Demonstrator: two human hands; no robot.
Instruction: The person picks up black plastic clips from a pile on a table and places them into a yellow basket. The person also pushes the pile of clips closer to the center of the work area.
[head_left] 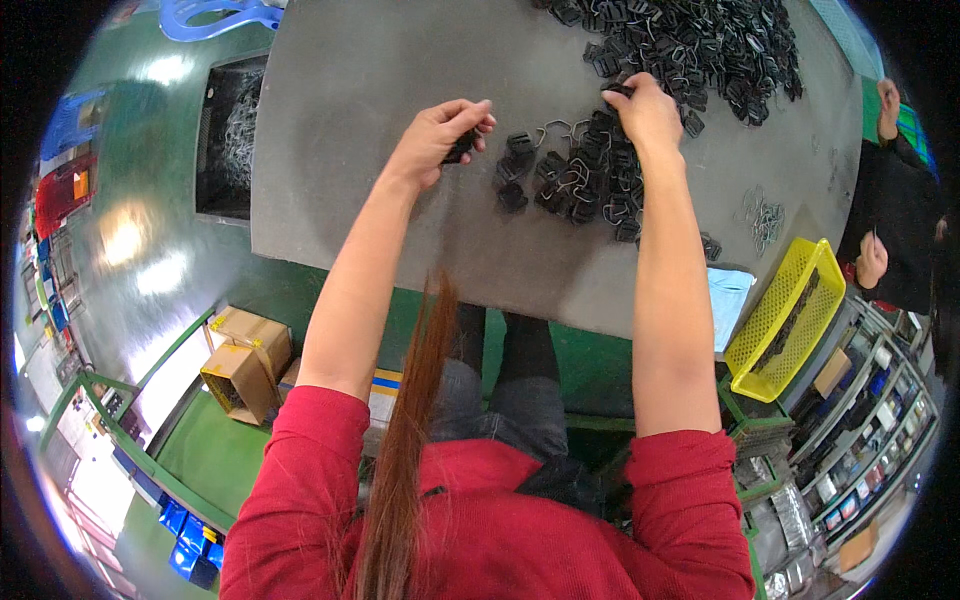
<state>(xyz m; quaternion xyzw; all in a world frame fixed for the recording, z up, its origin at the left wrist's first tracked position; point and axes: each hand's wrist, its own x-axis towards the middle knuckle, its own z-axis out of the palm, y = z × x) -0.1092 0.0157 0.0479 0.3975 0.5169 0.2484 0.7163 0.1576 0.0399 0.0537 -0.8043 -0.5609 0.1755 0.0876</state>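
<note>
Bare grey tabletop (370, 150) lies open left of and below the left hand (440, 135), while the small cluster of black clips (580, 180) and the big pile (690, 40) crowd the right hand (645, 115).

A single head-worn fisheye view looks steeply down from above the grey surface (380, 190), close over it, facing its far edge; straight edges bend toward the rim.

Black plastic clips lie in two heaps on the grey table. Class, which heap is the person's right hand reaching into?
The small heap at mid-table. The right hand rests on its far edge; the large heap lies beyond, at the table's far end, untouched.
</note>
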